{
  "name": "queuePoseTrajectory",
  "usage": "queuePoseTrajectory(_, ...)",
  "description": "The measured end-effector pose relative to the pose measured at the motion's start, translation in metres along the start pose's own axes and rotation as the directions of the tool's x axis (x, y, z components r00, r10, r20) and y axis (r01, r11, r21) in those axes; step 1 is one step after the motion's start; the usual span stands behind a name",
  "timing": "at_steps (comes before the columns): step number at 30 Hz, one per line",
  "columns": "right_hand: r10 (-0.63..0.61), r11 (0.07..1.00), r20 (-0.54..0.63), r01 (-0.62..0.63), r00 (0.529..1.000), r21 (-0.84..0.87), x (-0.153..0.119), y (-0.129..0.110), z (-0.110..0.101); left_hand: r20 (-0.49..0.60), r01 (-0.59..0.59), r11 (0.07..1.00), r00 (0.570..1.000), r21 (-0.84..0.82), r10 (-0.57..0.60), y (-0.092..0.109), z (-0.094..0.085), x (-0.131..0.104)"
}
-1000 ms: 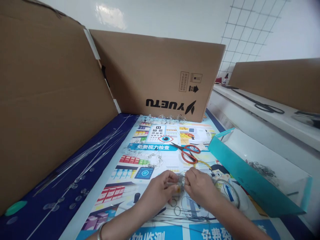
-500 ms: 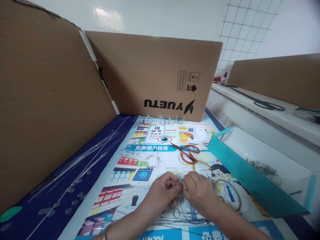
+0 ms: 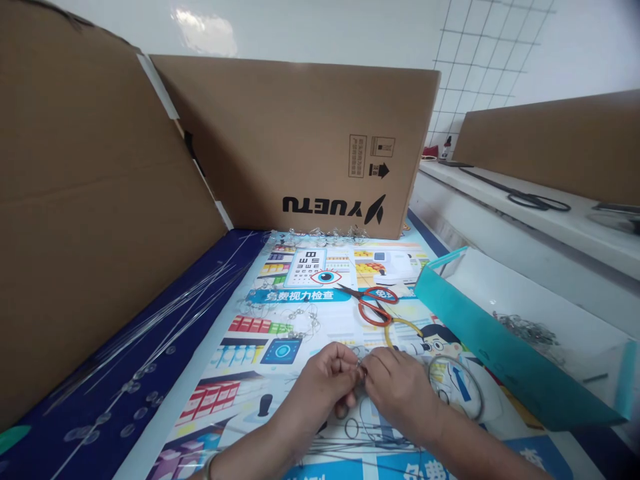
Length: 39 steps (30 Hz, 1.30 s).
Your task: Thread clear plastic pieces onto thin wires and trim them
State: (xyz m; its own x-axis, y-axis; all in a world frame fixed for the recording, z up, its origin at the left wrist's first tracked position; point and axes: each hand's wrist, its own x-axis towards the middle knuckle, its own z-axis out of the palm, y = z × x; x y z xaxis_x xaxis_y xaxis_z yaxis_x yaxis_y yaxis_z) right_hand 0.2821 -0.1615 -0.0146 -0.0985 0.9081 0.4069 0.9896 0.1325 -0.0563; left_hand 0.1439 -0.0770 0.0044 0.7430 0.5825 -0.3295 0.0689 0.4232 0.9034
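My left hand [image 3: 327, 383] and my right hand [image 3: 397, 387] meet at the middle front of the table, fingertips pinched close together. Between them is a small bit of thin wire, mostly hidden by the fingers. Under the hands lie several loose dark wires [image 3: 360, 445] and a small ring [image 3: 351, 428]. Beyond the hands rest red-handled scissors [image 3: 376, 313], with a yellow-handled tool [image 3: 405, 327] beside them. A loop of clear beads on wire [image 3: 303, 323] lies farther left. To the right of my right hand is a coil of wire [image 3: 480, 393].
Cardboard panels stand at the left [image 3: 90, 187] and the back [image 3: 300, 140]. A teal box [image 3: 500, 347] holding tangled wire pieces [image 3: 530, 333] sits at right. Straight wires [image 3: 165, 320] and clear beads [image 3: 127, 430] lie on the left. Black scissors [image 3: 535, 200] rest on a white ledge.
The camera view has shifted slightly. Both hands stay together in nearly the same place, with small finger movements.
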Motion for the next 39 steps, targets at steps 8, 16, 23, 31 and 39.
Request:
queuePoseTrajectory(8,0.144,0.989,0.042,-0.146,0.989,0.025,0.003,0.005,0.000,-0.008,-0.025,0.995,1.000,-0.100,0.025,0.008,-0.003,-0.007)
queuePoseTrajectory(16,0.246,0.960,0.069,-0.253,0.967,0.120,0.005,0.008,0.002,-0.060,-0.062,0.986,0.997,-0.157,0.053,0.019,-0.013,-0.012)
queuePoseTrajectory(23,0.361,0.837,-0.029,-0.310,0.932,0.450,0.011,0.011,-0.006,-0.036,-0.081,0.997,0.996,0.005,0.081,0.017,-0.013,-0.009)
queuePoseTrajectory(31,0.312,0.656,0.144,-0.322,0.939,0.683,0.012,-0.012,-0.020,0.033,-0.100,0.994,0.995,0.032,0.099,0.015,-0.009,-0.009)
queuePoseTrajectory(39,0.237,0.716,0.102,-0.245,0.966,0.653,0.014,-0.008,-0.024,0.134,-0.092,0.995,0.987,0.029,0.088,0.019,-0.010,-0.013)
